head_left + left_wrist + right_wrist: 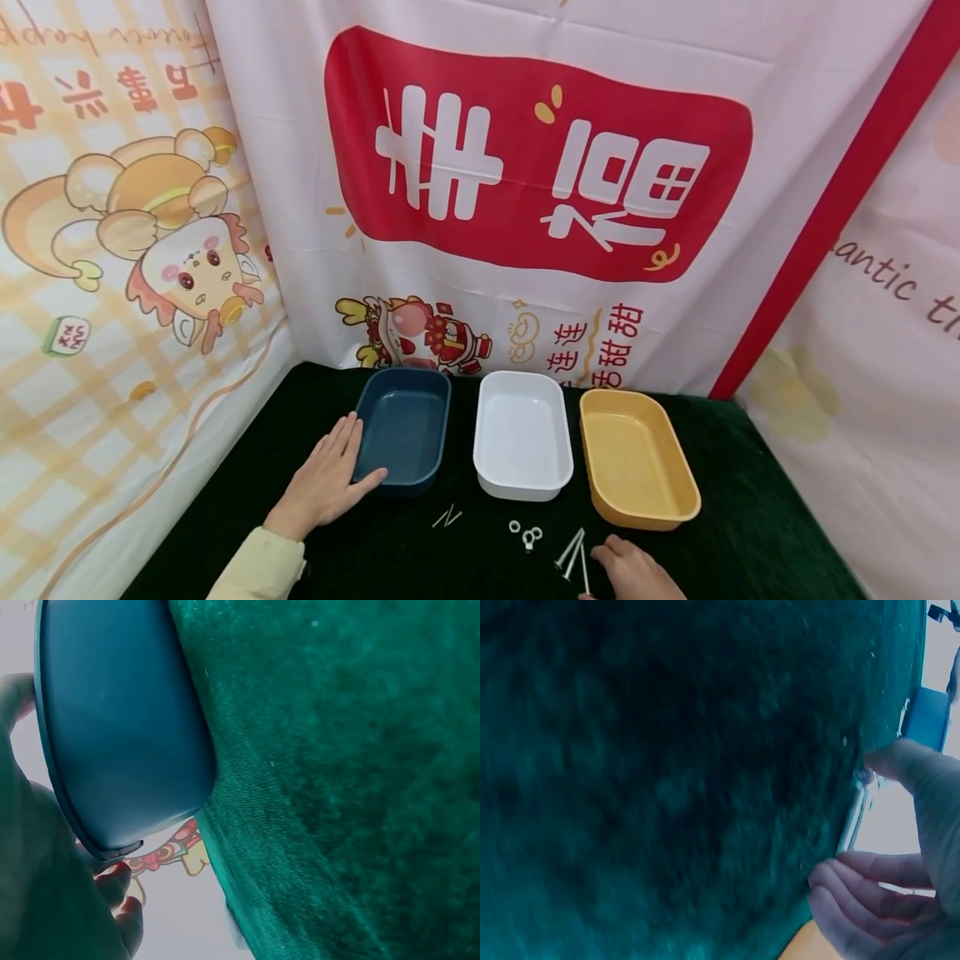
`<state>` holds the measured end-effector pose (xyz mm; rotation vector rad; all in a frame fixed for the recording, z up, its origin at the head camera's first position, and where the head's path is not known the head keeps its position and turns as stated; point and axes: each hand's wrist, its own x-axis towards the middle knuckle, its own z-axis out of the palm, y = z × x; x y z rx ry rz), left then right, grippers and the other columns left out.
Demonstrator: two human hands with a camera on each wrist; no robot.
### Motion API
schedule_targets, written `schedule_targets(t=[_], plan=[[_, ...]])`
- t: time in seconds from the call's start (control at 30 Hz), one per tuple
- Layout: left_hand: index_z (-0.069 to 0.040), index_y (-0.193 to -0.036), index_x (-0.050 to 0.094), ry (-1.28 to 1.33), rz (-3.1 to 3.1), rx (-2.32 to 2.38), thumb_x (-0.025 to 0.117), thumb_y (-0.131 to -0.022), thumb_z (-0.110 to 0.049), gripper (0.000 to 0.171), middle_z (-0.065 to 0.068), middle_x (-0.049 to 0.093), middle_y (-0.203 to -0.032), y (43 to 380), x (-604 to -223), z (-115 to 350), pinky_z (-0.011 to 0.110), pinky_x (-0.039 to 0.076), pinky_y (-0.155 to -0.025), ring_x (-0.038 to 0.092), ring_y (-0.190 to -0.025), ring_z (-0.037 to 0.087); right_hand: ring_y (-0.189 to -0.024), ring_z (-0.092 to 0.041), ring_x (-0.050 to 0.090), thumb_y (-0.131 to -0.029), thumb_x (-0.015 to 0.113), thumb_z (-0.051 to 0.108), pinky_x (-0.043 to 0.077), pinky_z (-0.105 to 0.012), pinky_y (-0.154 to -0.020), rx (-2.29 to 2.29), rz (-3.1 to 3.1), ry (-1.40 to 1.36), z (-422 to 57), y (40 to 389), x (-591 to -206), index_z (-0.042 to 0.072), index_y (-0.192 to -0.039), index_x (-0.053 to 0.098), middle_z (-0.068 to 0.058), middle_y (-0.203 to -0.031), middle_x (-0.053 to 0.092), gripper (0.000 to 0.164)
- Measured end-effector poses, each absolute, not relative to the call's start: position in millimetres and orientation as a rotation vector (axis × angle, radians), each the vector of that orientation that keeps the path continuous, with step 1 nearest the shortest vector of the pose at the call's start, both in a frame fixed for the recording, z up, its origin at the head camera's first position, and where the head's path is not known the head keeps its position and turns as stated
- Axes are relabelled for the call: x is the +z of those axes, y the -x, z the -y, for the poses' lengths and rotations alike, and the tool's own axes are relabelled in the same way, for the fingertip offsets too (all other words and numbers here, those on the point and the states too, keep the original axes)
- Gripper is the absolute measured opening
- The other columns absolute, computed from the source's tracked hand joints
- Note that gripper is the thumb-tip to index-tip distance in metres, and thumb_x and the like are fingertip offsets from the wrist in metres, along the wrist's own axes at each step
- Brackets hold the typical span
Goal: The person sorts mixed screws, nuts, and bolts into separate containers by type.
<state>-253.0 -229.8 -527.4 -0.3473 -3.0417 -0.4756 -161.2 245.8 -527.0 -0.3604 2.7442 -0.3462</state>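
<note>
My left hand (327,479) rests on the left rim of the blue tray (405,429), fingers straight along its side and thumb at its near edge. The left wrist view shows the thumb and fingers along the rim of this blue tray (124,720). At the lower right, my right hand (633,569) is beside several long metal bolts (572,554) on the dark green cloth. In the right wrist view, the right hand (900,847) has thumb and fingers spread apart, the thumb tip at the head of a bolt (853,817). Whether the fingers touch it is unclear.
A white tray (522,437) stands in the middle and a yellow tray (637,458) on the right. Several small metal rings, apparently nuts (514,527), and thin pins or nails (447,517) lie on the green cloth (360,550). Printed curtains (540,317) enclose the table.
</note>
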Motion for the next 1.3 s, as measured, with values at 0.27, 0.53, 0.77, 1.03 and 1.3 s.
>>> schedule_targets(t=[0.27, 0.53, 0.77, 1.03, 1.3], plan=[[0.003, -0.167, 0.019, 0.366, 3.029, -0.51, 0.049, -0.1, -0.072, 0.104, 0.023, 0.011, -0.177, 254.2, -530.6, 229.6, 0.065, 0.018, -0.13, 0.014, -0.163, 0.045, -0.071, -0.01, 0.052, -0.083, 0.087, 0.039, 0.052, -0.032, -0.067, -0.359, -2.774, 0.301, -240.7, 158.1, -532.3, 0.012, -0.104, 0.076, 0.003, -0.088, 0.057, 0.036], [0.002, -0.167, 0.018, 0.359, 3.046, -0.509, 0.049, -0.1, -0.072, 0.104, 0.023, 0.01, -0.177, 254.4, -531.1, 227.5, 0.066, 0.017, -0.13, 0.012, -0.163, 0.046, -0.067, -0.016, 0.055, -0.082, 0.081, 0.013, 0.051, -0.034, -0.061, -0.556, -2.722, 0.061, -243.2, 155.3, -531.2, 0.014, -0.085, 0.068, -0.002, -0.077, 0.056, 0.014], [0.002, -0.167, 0.018, 0.353, 3.052, -0.509, 0.049, -0.1, -0.072, 0.104, 0.023, 0.01, -0.177, 253.6, -529.5, 228.0, 0.066, 0.016, -0.13, 0.012, -0.164, 0.046, -0.064, -0.014, 0.055, -0.084, 0.078, 0.01, 0.047, -0.029, -0.057, -0.605, -2.707, 0.144, -257.2, 161.5, -528.6, 0.014, -0.082, 0.067, 0.0, -0.073, 0.057, 0.012], [0.002, -0.167, 0.017, 0.349, 3.064, -0.513, 0.049, -0.1, -0.072, 0.105, 0.023, 0.009, -0.177, 252.4, -529.1, 228.2, 0.066, 0.016, -0.13, 0.012, -0.163, 0.046, -0.061, -0.007, 0.052, -0.081, 0.078, 0.01, 0.045, -0.026, -0.055, -0.547, -2.717, 0.374, -274.5, 167.0, -522.3, 0.02, -0.079, 0.066, 0.005, -0.073, 0.056, 0.016], [0.002, -0.167, 0.017, 0.351, 3.062, -0.516, 0.045, -0.099, -0.077, 0.108, 0.023, 0.009, -0.177, 252.7, -529.1, 229.0, 0.066, 0.016, -0.13, 0.011, -0.164, 0.046, -0.06, -0.002, 0.052, -0.084, 0.079, 0.011, 0.046, -0.023, -0.054, -0.491, -2.722, 0.475, -277.9, 167.9, -503.8, 0.021, -0.081, 0.067, 0.01, -0.072, 0.056, 0.016]])
